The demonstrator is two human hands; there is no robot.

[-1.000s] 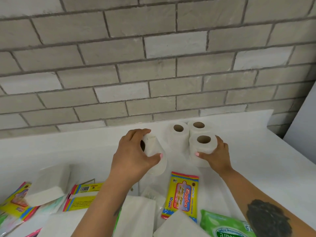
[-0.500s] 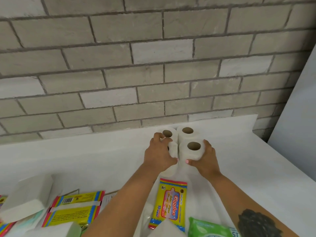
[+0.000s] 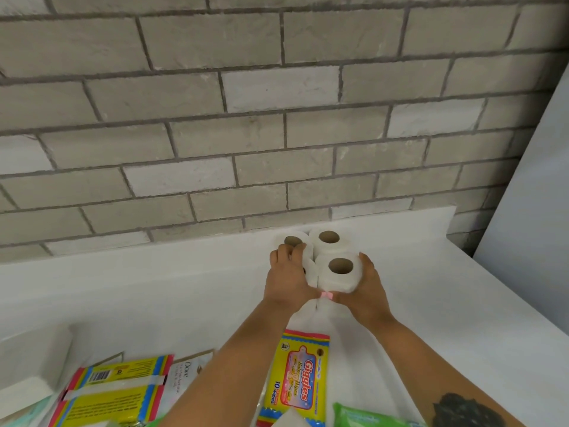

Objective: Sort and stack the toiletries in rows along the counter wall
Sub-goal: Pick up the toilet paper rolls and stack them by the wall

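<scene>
- White toilet rolls stand upright in a tight cluster on the counter (image 3: 154, 288), close to the brick wall (image 3: 246, 118).
- Left hand (image 3: 288, 282) curls over the near-left roll (image 3: 309, 269), fingers wrapped on its top and side, mostly hiding it.
- Right hand (image 3: 366, 291) cups the near-right roll (image 3: 338, 271), thumb along the front, fingers round its right side.
- Both thumbs meet in front of the rolls.
- 2 more rolls sit just beyond the fingers: back-left roll (image 3: 291, 240) and back-right roll (image 3: 331, 241), touching the held ones.
- Between the forearms lies a yellow Giggles wipes pack (image 3: 295, 380); a green pack (image 3: 369, 419) lies beside it.
</scene>
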